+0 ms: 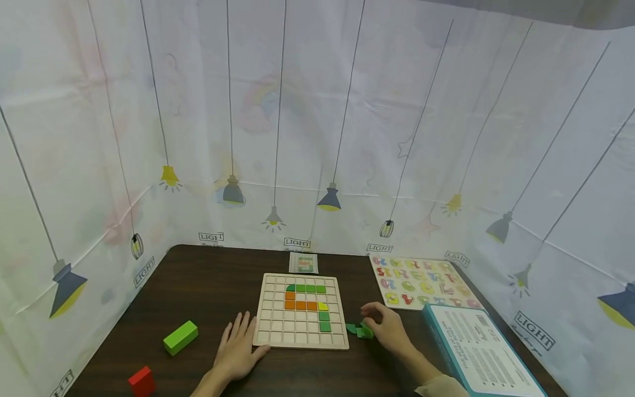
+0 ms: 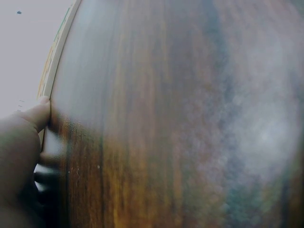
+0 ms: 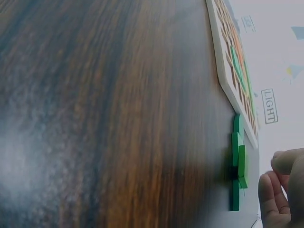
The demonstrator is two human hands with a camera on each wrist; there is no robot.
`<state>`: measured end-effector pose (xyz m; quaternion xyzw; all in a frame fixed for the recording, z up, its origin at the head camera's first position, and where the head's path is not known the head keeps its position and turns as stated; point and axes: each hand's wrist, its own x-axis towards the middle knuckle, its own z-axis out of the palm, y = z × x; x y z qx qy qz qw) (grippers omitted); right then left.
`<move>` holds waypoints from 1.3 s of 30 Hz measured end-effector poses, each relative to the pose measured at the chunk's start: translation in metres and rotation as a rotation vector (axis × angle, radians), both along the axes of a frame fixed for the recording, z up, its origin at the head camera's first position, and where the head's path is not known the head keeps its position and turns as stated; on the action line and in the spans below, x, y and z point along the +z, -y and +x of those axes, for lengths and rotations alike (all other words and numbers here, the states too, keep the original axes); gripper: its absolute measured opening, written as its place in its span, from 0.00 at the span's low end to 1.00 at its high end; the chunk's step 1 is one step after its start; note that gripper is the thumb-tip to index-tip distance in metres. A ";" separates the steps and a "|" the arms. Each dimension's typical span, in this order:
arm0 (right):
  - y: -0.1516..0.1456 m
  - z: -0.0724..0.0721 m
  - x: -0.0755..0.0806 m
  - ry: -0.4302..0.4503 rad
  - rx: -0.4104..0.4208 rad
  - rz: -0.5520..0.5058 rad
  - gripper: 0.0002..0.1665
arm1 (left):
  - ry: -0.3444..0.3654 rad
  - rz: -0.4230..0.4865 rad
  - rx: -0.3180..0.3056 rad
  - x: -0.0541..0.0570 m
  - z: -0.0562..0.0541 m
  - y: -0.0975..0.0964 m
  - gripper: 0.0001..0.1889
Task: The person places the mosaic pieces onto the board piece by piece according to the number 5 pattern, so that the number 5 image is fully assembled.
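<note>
A pale wooden grid board [image 1: 278, 325] lies on the dark table. Set in its cells are a row of green tiles [image 1: 310, 289], several orange tiles [image 1: 300, 305], a yellow tile [image 1: 323, 306] and two lower green tiles [image 1: 324, 326]. My left hand [image 1: 237, 348] rests with spread fingers at the board's lower left corner; in the left wrist view its thumb [image 2: 37, 115] touches the board's side. Beside the right edge lies a small pile of loose green pieces [image 1: 364, 332], some stacked. Just over them, my right hand [image 1: 391, 330] has loosely bent fingers [image 3: 269, 192], with nothing visible between them.
A small pattern card [image 1: 303, 263] lies behind the board. Back right is a letter puzzle board [image 1: 416, 281], with a blue-edged white box [image 1: 488, 347] in front of it. Towards the left are a green block [image 1: 181, 337] and a red block [image 1: 142, 381]. Printed curtains [image 1: 297, 138] surround the table.
</note>
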<state>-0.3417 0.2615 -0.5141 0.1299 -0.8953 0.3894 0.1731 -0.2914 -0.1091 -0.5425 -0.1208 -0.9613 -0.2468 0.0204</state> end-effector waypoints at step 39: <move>0.020 0.005 -0.009 -0.071 0.174 0.075 0.19 | -0.003 0.017 0.014 0.002 0.001 0.000 0.44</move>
